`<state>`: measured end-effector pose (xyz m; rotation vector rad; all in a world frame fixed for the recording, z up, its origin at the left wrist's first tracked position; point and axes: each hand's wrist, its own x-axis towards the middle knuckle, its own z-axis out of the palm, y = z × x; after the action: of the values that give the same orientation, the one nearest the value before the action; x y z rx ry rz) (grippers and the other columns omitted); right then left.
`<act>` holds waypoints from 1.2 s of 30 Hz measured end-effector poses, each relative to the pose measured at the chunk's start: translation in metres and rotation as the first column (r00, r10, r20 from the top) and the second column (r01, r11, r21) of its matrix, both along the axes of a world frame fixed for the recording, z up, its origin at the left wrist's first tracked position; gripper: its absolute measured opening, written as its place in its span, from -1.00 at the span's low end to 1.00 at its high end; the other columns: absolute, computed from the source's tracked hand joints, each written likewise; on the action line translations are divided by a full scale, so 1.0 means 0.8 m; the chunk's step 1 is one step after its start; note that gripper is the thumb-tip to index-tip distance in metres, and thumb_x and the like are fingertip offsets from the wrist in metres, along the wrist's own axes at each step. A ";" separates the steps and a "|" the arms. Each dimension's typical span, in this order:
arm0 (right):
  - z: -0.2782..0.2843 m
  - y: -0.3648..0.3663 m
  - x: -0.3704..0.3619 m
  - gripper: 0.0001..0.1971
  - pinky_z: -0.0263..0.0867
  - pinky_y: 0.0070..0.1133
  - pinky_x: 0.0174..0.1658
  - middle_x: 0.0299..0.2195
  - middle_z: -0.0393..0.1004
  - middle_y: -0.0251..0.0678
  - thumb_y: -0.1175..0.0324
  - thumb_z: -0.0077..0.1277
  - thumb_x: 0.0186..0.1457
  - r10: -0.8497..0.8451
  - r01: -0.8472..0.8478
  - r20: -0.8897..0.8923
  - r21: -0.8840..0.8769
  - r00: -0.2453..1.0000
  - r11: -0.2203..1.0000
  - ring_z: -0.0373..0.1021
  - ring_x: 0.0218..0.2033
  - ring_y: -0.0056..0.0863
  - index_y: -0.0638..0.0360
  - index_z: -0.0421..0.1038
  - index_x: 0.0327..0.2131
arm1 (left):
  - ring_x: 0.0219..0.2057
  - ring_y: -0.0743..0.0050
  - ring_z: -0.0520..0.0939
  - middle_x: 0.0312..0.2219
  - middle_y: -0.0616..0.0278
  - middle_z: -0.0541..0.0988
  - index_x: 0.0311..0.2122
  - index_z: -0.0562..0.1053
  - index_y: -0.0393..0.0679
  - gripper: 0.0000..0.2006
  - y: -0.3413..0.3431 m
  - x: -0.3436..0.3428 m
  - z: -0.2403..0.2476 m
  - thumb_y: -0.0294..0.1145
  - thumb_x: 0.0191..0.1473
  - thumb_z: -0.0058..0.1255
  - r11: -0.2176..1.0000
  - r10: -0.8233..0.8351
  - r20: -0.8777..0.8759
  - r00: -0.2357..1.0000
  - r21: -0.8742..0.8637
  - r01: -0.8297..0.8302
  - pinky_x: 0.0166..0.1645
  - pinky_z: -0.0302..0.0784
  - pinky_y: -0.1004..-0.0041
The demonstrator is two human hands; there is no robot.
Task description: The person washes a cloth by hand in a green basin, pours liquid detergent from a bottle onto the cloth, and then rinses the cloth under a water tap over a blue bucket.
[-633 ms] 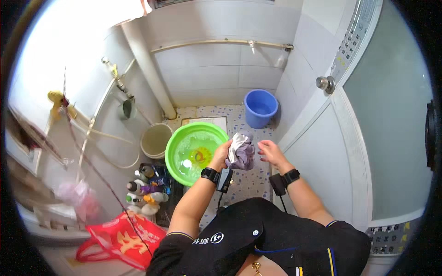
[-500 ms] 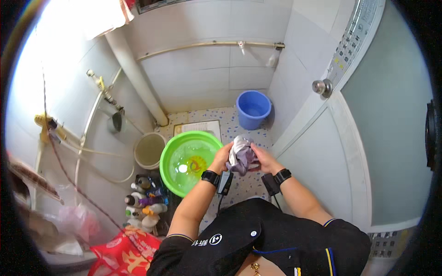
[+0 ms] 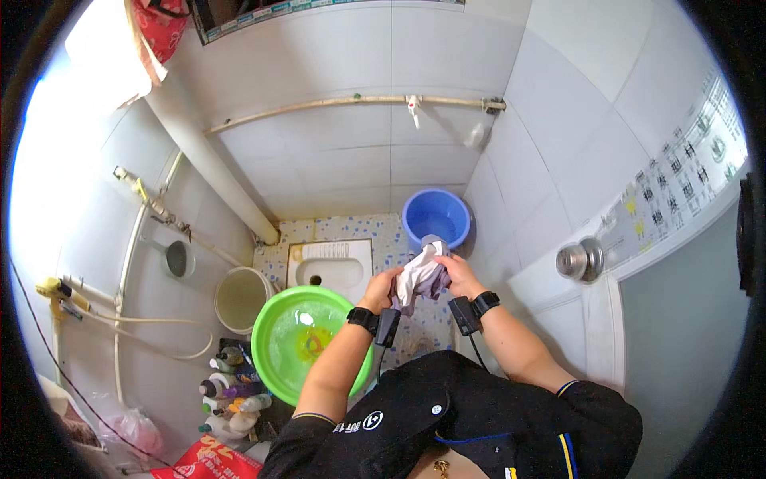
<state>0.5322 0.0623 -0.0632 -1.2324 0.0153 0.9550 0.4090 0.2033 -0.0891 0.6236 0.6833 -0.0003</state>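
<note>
A bunched cloth item, white and greyish purple, hangs between my two hands. My left hand grips its left side, and my right hand has the right side with fingers curled over the fabric. Just beyond the cloth stands a blue bucket; the cloth's far end overlaps the bucket's near side in this view, and whether they touch I cannot tell. To the left of my left hand sits a green basin holding water, with a yellow and red pattern at its bottom.
A squat toilet lies in the speckled floor past the basin. Left of it is a whitish bucket. Several bottles and a red bag crowd the lower left. A door with a round knob borders the right.
My view has shifted, so the basin appears lower and more of the toilet shows. The cloth is less balled up, and its far end now overlaps the blue bucket in view.
</note>
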 end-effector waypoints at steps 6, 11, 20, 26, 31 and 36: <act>-0.023 0.069 0.120 -0.62 0.26 -0.49 -0.36 -0.36 0.39 -0.22 0.26 -0.03 -0.19 -0.078 0.077 -0.134 -0.013 0.988 0.997 0.37 -0.38 -0.38 0.37 0.27 -0.32 | -0.34 0.30 0.48 -0.38 0.11 0.47 -0.30 0.35 -0.30 -0.73 0.060 0.083 -0.022 -0.31 -0.02 -0.25 0.988 0.037 0.103 0.994 -0.151 -0.021 -0.22 0.37 0.38; -0.023 0.132 0.177 -0.74 0.21 -0.56 -0.16 -0.33 0.38 -0.33 0.35 -0.08 -0.07 -0.079 0.081 -0.018 0.210 0.997 0.974 0.30 -0.25 -0.46 0.17 0.29 -0.25 | -0.29 0.37 0.47 -0.33 0.18 0.47 -0.24 0.34 -0.26 -0.70 0.119 0.151 -0.058 -0.27 -0.02 -0.25 0.952 0.266 0.208 0.941 -0.210 -0.222 -0.16 0.35 0.40; 0.023 0.213 0.254 -0.67 0.21 -0.56 -0.30 -0.38 0.39 -0.29 0.24 -0.08 -0.07 0.002 0.014 0.422 -0.034 0.906 0.999 0.32 -0.37 -0.52 0.28 0.31 -0.26 | -0.05 0.10 0.28 -0.04 0.17 0.23 -0.01 0.17 0.00 -0.42 0.158 0.314 0.007 0.16 -0.06 -0.44 0.933 -0.003 0.368 0.930 -0.334 0.135 -0.07 0.18 -0.06; 0.000 0.230 0.335 -0.64 0.20 -0.43 -0.27 -0.40 0.37 0.01 0.18 -0.05 -0.16 0.448 0.123 0.671 -0.623 0.590 0.772 0.28 -0.33 -0.07 0.35 0.34 -0.40 | -0.17 0.27 0.40 -0.16 0.16 0.35 -0.07 0.23 -0.08 -0.48 0.201 0.372 -0.005 0.09 -0.03 -0.35 0.944 0.018 0.381 0.924 -0.312 0.110 -0.10 0.33 0.27; -0.013 0.297 0.373 -0.53 0.23 -0.41 -0.25 -0.24 0.22 0.02 0.26 0.01 -0.22 0.563 0.162 0.796 -0.599 0.221 0.784 0.21 -0.21 -0.15 0.28 0.19 -0.19 | -0.51 0.42 0.51 -0.41 0.20 0.46 -0.25 0.32 -0.27 -0.70 0.262 0.412 -0.165 -0.26 -0.04 -0.13 0.989 -0.062 0.064 0.996 0.140 0.052 -0.47 0.45 0.48; 0.100 0.355 0.407 -0.54 0.24 -0.36 -0.31 -0.35 0.28 -0.05 0.21 -0.07 -0.16 0.574 0.260 0.811 -0.582 0.112 0.771 0.28 -0.36 -0.09 0.32 0.17 -0.21 | -0.51 0.44 0.46 -0.54 0.25 0.43 -0.39 0.35 -0.20 -0.86 0.277 0.463 -0.113 -0.39 -0.09 -0.09 0.993 0.015 -0.171 0.985 0.122 0.006 -0.40 0.38 0.46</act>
<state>0.8579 0.3463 0.0166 -2.3975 -1.0570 0.0181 0.7796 0.4252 -0.1796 0.7453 0.8565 -0.0082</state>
